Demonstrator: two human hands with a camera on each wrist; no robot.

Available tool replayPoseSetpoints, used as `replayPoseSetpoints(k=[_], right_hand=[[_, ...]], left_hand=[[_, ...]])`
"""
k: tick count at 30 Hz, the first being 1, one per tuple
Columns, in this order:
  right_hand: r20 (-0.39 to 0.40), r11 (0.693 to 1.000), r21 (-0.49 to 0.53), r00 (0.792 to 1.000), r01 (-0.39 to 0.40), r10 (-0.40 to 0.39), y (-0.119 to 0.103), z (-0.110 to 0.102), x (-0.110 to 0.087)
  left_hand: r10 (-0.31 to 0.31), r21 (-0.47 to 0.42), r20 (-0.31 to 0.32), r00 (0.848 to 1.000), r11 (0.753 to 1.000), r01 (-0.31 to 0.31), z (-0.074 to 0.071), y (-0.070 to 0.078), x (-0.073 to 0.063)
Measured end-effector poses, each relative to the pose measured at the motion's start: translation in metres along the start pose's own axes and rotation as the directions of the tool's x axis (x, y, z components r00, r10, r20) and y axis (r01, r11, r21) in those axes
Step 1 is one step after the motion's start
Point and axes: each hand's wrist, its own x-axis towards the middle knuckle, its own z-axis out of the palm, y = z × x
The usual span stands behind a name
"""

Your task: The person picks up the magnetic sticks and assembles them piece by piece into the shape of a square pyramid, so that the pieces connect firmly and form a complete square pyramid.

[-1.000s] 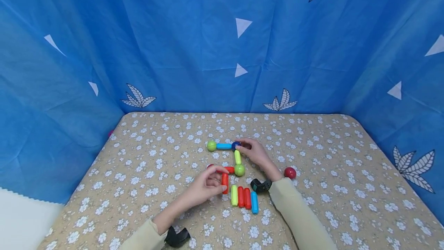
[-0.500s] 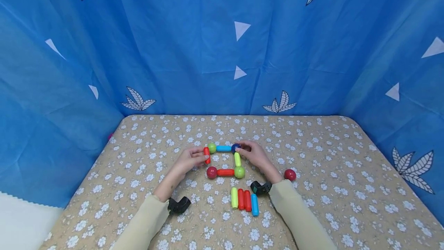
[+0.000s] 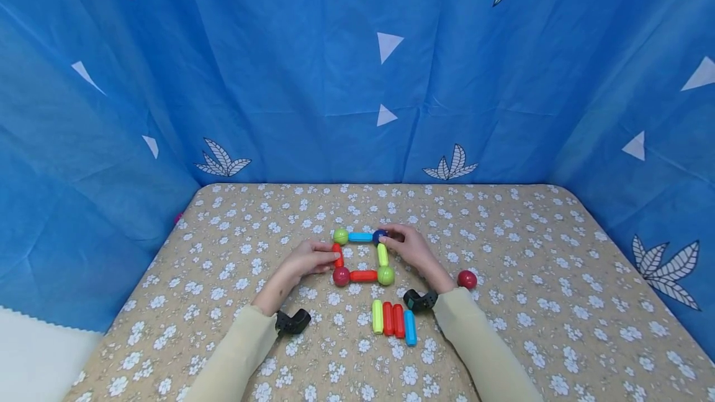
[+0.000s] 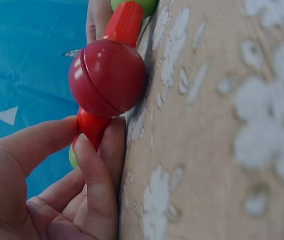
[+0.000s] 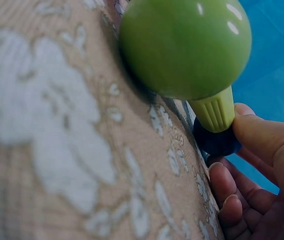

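Observation:
My left hand (image 3: 304,260) pinches a red stick (image 3: 338,253) on the left side of a square of sticks and balls. That stick spans from a green ball (image 3: 341,236) at the far left corner to a dark red ball (image 4: 107,77) at the near left. At the far right corner, my right hand (image 3: 412,248) holds a dark blue ball (image 5: 216,141) between thumb and fingers. A light blue stick (image 3: 360,237), a yellow-green stick (image 3: 382,255) and another red stick (image 3: 364,276) form the other sides. The near right corner is a second green ball (image 5: 187,47).
In front of the square lie a yellow-green stick (image 3: 377,317), two red sticks (image 3: 393,320) and a blue stick (image 3: 410,327), side by side. A loose red ball (image 3: 467,279) sits right of my right wrist. Blue curtains (image 3: 313,67) surround the flowered table (image 3: 530,303).
My left hand has carried the red stick from near the front row to the square's left side, bringing it between the green and red balls. My right hand stays at the blue ball.

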Motion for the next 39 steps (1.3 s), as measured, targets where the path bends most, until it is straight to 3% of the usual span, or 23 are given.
replayPoseSetpoints(k=[15,20,23,29,32,39], right_hand=[[-0.01,1.0,-0.013,1.0,0.004,-0.004,0.0,0.001,-0.001],[-0.008,1.0,-0.009,1.0,0.004,-0.004,-0.001,0.001,-0.001],[-0.013,1.0,-0.016,1.0,0.001,-0.001,0.0,0.001,0.0],[-0.017,1.0,-0.024,1.0,0.011,-0.011,0.001,0.0,-0.001],[-0.019,1.0,-0.023,1.0,0.006,-0.007,0.001,0.001,-0.001],[-0.028,1.0,-0.011,1.0,0.004,-0.004,0.001,0.001,-0.002]], left_hand=[[-0.012,0.077,-0.062,0.998,0.997,0.017,0.006,0.005,0.003],[0.04,0.122,-0.072,0.997,0.992,-0.031,0.006,0.007,-0.002],[0.086,0.207,-0.083,0.993,0.976,-0.067,0.007,0.009,-0.003],[0.152,0.373,-0.08,0.985,0.921,-0.112,0.013,0.012,-0.001],[0.168,0.399,-0.085,0.982,0.909,-0.121,0.014,0.01,-0.001],[0.189,0.404,-0.113,0.975,0.906,-0.129,0.015,0.007,0.0]])
